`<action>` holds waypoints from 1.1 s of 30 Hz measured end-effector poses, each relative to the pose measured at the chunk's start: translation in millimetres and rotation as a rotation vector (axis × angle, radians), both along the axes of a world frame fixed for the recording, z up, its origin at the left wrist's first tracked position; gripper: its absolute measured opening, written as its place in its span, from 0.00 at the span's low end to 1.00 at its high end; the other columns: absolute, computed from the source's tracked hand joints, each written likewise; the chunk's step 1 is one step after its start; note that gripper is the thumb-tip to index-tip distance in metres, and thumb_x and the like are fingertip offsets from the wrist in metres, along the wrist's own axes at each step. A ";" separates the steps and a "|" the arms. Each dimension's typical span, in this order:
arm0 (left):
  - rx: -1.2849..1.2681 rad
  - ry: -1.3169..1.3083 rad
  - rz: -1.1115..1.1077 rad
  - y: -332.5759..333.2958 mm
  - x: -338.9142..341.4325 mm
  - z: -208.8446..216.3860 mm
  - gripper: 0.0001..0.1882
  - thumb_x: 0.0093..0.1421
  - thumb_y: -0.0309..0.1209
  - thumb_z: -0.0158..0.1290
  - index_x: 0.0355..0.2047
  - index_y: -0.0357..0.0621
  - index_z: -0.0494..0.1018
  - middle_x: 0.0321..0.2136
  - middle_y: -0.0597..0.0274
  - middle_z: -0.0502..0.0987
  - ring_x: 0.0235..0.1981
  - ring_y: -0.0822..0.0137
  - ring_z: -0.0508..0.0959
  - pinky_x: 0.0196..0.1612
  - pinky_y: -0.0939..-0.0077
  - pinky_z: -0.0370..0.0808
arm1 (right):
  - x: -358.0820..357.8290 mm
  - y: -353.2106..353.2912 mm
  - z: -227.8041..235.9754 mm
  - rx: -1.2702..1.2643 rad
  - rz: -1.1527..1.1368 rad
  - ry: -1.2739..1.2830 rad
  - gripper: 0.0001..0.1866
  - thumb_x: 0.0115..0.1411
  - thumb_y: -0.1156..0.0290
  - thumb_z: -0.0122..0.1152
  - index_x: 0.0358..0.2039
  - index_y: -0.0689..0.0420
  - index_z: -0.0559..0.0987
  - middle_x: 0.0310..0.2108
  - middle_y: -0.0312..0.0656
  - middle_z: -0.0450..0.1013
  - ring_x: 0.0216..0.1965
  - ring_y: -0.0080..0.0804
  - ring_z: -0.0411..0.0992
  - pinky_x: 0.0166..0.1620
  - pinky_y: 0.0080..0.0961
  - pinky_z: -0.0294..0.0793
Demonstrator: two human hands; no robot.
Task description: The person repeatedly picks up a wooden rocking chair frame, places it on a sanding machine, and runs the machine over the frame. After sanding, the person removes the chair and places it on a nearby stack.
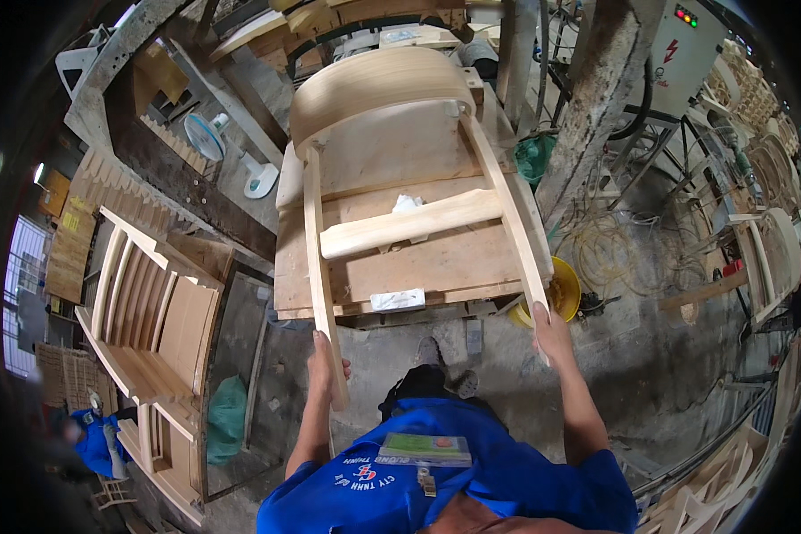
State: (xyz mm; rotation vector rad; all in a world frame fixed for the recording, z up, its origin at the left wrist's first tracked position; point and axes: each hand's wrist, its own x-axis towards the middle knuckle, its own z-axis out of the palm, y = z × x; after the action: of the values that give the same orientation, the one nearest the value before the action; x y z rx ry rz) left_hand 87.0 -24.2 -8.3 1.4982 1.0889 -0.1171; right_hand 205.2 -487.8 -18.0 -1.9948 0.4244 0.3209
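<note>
Workbench (436,267): chair frame (365,236) lengthwise, backrest (383,82) away

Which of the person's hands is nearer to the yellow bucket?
Right. The right hand, gripping the wooden frame, appears just below the yellow bucket in the picture; the left hand grips the frame's other side, well to the bucket's left.

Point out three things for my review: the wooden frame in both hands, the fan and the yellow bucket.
Wooden frame (454,217): head view, on its crossbar.
Fan (206,137): head view, on its round head.
Yellow bucket (574,283): head view, on its inner wall, right side.
</note>
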 end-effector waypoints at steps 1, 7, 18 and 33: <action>0.005 -0.008 0.004 1.8 6.8 3.5 0.51 0.65 0.74 0.37 0.49 0.26 0.72 0.24 0.50 0.77 0.21 0.63 0.78 0.25 0.66 0.76 | 7.5 2.9 4.2 -0.023 0.013 -0.020 0.36 0.71 0.40 0.48 0.44 0.69 0.79 0.24 0.47 0.76 0.20 0.36 0.77 0.28 0.33 0.77; 0.002 -0.080 -0.033 15.2 41.5 14.2 0.48 0.66 0.71 0.39 0.50 0.28 0.72 0.25 0.51 0.76 0.22 0.64 0.77 0.26 0.67 0.76 | 45.4 20.6 5.4 -0.095 0.045 0.027 0.35 0.71 0.40 0.49 0.44 0.67 0.79 0.23 0.44 0.73 0.20 0.30 0.74 0.26 0.31 0.75; -0.028 -0.101 -0.064 68.6 140.3 10.3 0.45 0.66 0.72 0.40 0.45 0.33 0.74 0.21 0.55 0.75 0.18 0.64 0.76 0.22 0.68 0.73 | 111.1 58.6 0.9 0.091 0.030 -0.044 0.31 0.70 0.44 0.53 0.52 0.64 0.74 0.33 0.47 0.77 0.32 0.33 0.78 0.34 0.30 0.78; -0.036 -0.068 -0.082 122.5 220.7 9.5 0.47 0.65 0.73 0.39 0.45 0.33 0.74 0.23 0.53 0.74 0.20 0.64 0.75 0.22 0.68 0.73 | 157.4 118.7 32.1 -0.417 0.192 -0.087 0.26 0.70 0.54 0.54 0.57 0.61 0.68 0.46 0.67 0.77 0.50 0.69 0.74 0.53 0.56 0.71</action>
State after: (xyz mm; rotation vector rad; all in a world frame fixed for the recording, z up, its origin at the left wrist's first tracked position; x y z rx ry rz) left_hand 307.7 98.3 1.2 1.5045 0.9668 -0.1411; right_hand 362.7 -369.1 14.1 -2.4556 0.2580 0.2796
